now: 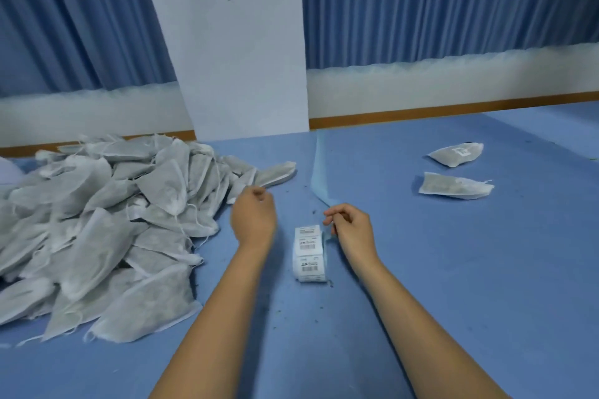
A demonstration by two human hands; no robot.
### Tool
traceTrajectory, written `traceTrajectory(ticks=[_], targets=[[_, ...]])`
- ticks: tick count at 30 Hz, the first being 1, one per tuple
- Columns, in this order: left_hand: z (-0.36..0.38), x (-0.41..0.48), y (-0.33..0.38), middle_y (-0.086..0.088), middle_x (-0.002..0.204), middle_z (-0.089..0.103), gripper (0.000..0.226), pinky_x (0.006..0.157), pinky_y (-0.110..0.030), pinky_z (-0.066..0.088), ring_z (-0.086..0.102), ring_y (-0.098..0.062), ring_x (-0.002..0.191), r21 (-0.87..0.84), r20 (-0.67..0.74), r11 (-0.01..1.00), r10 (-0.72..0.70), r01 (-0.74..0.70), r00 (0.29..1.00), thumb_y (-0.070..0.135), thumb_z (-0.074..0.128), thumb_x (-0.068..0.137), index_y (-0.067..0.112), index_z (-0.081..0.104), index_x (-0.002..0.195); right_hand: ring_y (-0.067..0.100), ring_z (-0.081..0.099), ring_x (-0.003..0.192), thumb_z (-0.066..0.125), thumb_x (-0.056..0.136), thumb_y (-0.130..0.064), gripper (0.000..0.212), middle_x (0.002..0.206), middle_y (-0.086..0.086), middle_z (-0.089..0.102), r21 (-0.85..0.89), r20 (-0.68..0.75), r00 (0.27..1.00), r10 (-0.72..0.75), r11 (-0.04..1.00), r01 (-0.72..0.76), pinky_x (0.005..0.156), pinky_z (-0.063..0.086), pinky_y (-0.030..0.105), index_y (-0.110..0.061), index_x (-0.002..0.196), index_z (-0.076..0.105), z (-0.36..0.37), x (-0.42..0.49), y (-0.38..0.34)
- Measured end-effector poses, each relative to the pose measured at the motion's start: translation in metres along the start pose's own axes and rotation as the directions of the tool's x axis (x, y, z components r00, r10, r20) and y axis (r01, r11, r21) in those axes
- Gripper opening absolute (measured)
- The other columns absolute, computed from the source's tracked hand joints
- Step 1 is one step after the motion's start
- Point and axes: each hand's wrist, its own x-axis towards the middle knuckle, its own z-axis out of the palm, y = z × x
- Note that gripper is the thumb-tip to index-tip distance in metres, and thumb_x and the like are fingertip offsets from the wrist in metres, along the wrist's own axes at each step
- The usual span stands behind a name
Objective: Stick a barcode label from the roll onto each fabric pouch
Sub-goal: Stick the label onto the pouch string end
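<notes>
white barcode-label roll [309, 253] stands between both hands | right hand [351, 230] pinches its pale blue backing strip [319, 172], probably to free a label | left hand [254, 217] curled near grey fabric pouch heap [97, 220], cannot tell if it holds anything

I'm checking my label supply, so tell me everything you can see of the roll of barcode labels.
The label roll is a white paper roll resting on its curved side on the blue surface, between the two forearms. Three barcode labels show around its outer turn. A pale blue backing strip runs up from its right edge, away from the person; the right hand appears to pinch it just above the roll. The left hand is clear of it.
</notes>
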Motion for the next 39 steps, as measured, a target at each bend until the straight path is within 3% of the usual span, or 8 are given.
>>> traceTrajectory(ticks=[6,13,15,18,23,27,35,39], targets=[[-0.003,0.043,-0.078,-0.012,0.127,0.055,0.039,0.095,-0.036,0.037,0.048,-0.029,0.118,0.615,0.086,0.760,0.199,-0.209,0.976,0.024,0.055,0.097,0.013,0.048,0.134,0.003,0.048,0.055,0.049,0.084,0.005,0.037,0.066,-0.009,0.062,-0.211,0.085,0.992,-0.090,0.972,0.106,0.055,0.037,0.010,-0.025,0.068,0.064,0.005,-0.001,0.005],[0.026,0.080,-0.084,-0.004,0.108,0.068,0.033,0.091,-0.033,0.032,0.051,-0.024,0.112,0.737,0.092,0.637,0.236,-0.225,0.967,0.039,0.053,0.097,0.023,0.050,0.126,0.003,0.047,0.054,0.050,0.088,0.001,0.033,0.065,-0.010,0.060,-0.224,0.097,0.991,-0.087,0.969,0.107,0.055,0.036,0.010,-0.024,0.075,0.067,0.007,0.001,0.006],[0.028,0.083,-0.080,-0.007,0.099,0.070,0.023,0.089,-0.034,0.031,0.056,-0.027,0.106,0.615,0.012,0.778,0.159,-0.133,0.987,0.033,0.051,0.098,0.019,0.059,0.115,-0.001,0.050,0.055,0.049,0.088,0.002,0.032,0.066,-0.013,0.062,-0.211,0.090,0.992,-0.088,0.972,0.105,0.056,0.036,0.009,-0.021,0.075,0.067,0.008,0.001,0.001],[0.025,0.065,-0.061,-0.013,0.088,0.071,0.017,0.080,-0.038,0.041,0.063,-0.034,0.089,-0.008,-0.056,1.000,-0.030,0.030,0.998,0.024,0.058,0.095,0.010,0.067,0.093,0.009,0.052,0.069,0.056,0.090,-0.004,0.027,0.078,-0.013,0.066,-0.234,0.075,0.980,-0.185,0.952,0.197,0.064,0.037,0.015,-0.023,0.075,0.067,0.006,0.000,-0.011],[0.011,0.001,-0.013,0.008,0.070,0.073,0.016,0.063,-0.014,0.047,0.063,0.001,0.061,-0.576,0.199,0.791,-0.111,0.208,0.974,0.021,0.064,0.091,0.017,0.071,0.078,0.002,0.055,0.099,0.068,0.086,-0.021,0.011,0.091,-0.018,0.068,-0.237,0.193,0.921,-0.339,0.895,0.379,0.088,0.034,0.015,-0.030,0.091,0.066,0.009,-0.011,-0.032],[-0.001,-0.032,0.002,-0.009,0.088,0.074,0.016,0.076,-0.024,0.051,0.065,-0.014,0.078,-0.673,0.371,0.668,-0.066,0.317,0.926,0.020,0.064,0.093,0.007,0.073,0.090,-0.010,0.044,0.110,0.077,0.078,-0.028,0.034,0.091,-0.023,0.070,-0.311,0.247,0.886,-0.393,0.833,0.457,0.093,0.023,0.009,-0.028,0.103,0.055,0.014,-0.021,-0.032],[-0.004,-0.053,0.006,-0.019,0.101,0.071,0.018,0.090,-0.039,0.052,0.067,-0.033,0.101,-0.655,0.416,0.694,0.003,0.297,0.909,0.022,0.058,0.096,0.011,0.068,0.086,-0.005,0.046,0.097,0.078,0.076,-0.024,0.032,0.082,-0.025,0.066,-0.278,0.036,0.922,-0.385,0.883,0.379,0.081,0.027,0.005,-0.035,0.087,0.050,0.018,-0.024,-0.030],[-0.002,-0.054,0.002,-0.006,0.090,0.073,0.016,0.082,-0.027,0.052,0.068,-0.016,0.087,-0.669,0.397,0.707,0.080,0.229,0.914,0.018,0.056,0.097,0.010,0.067,0.089,0.000,0.054,0.087,0.078,0.076,-0.016,0.026,0.077,-0.018,0.064,-0.303,0.028,0.877,-0.479,0.832,0.464,0.089,0.027,0.015,-0.029,0.088,0.059,0.016,-0.024,-0.033]])
